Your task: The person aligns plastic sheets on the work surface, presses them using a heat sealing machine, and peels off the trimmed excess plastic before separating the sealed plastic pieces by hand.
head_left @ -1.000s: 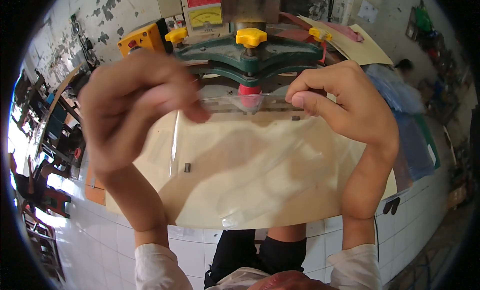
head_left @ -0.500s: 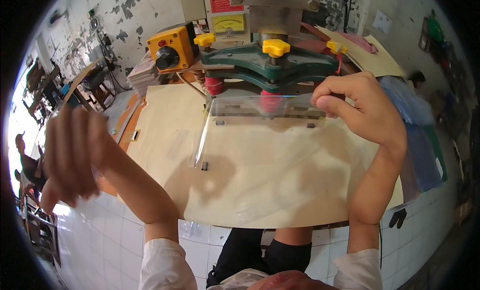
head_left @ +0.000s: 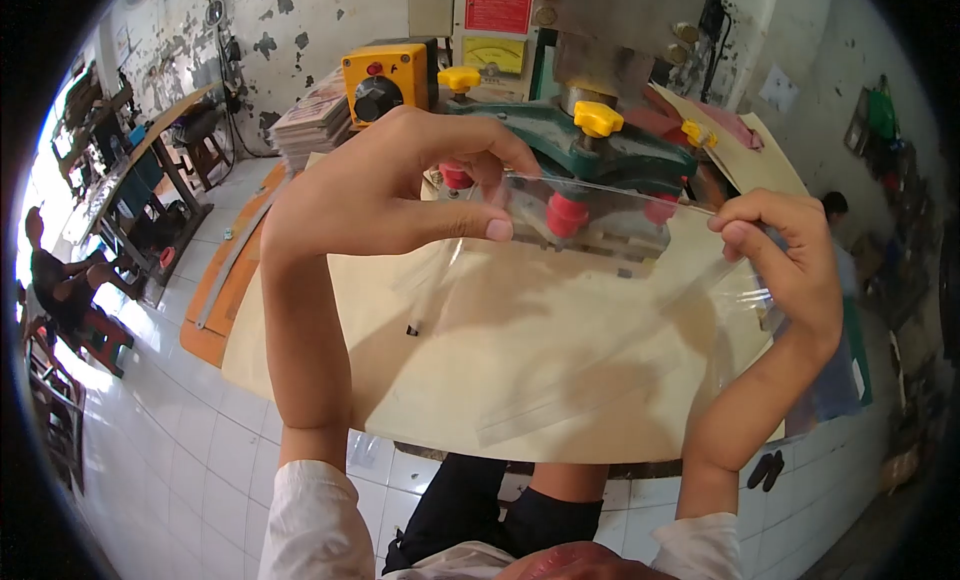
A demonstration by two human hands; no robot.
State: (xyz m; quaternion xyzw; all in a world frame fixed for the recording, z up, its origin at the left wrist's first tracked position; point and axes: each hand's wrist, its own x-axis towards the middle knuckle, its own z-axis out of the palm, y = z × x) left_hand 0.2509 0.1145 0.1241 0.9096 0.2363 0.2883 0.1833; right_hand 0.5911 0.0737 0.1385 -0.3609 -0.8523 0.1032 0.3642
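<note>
A clear plastic sheet (head_left: 600,215) hangs above the cream board (head_left: 520,380), its upper edge stretched between both hands. My left hand (head_left: 400,190) pinches the upper left corner between thumb and fingers. At the upper right corner my right hand (head_left: 785,245) holds the sheet in a pinch. Behind the sheet stands a green press frame (head_left: 545,135) with yellow star knobs (head_left: 598,119) and red cylinders (head_left: 566,215). A small black block (head_left: 412,330) lies on the board at the left. The sheet's lower edge is hard to make out.
A yellow control box (head_left: 388,80) with a black dial stands at the back left beside a stack of sheets (head_left: 313,125). An orange surface (head_left: 215,320) borders the board's left side. Blue plastic lies at the right. Two people are in the background, at the far left and far right.
My left hand swung out to the left, then came back and took hold of the sheet's left corner. My right hand kept its pinch. The camera view has shifted to the left.
</note>
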